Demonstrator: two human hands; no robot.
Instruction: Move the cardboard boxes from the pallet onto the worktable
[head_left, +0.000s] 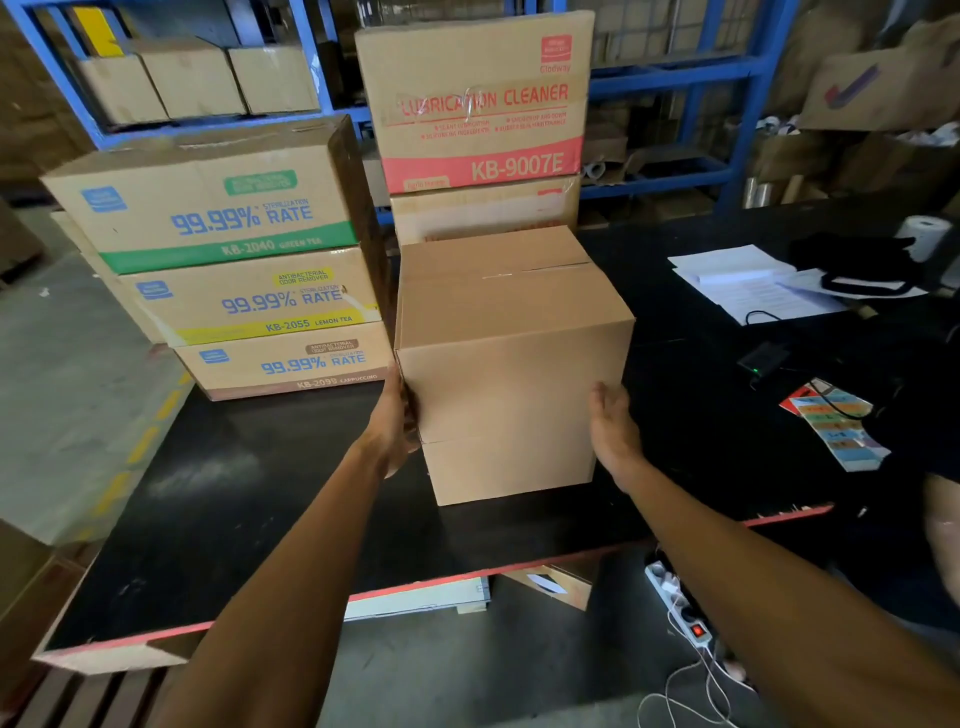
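Both hands, left hand (395, 426) at nine o'clock, right hand (613, 431) at three, fingers pressed flat on upper plain box (511, 332), stacked squarely above lower box (509, 475) on worktop (249, 493).

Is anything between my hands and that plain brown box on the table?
Nothing visible. The left hand and right hand press flat against opposite sides of the plain box, which sits on another plain box on the black table.
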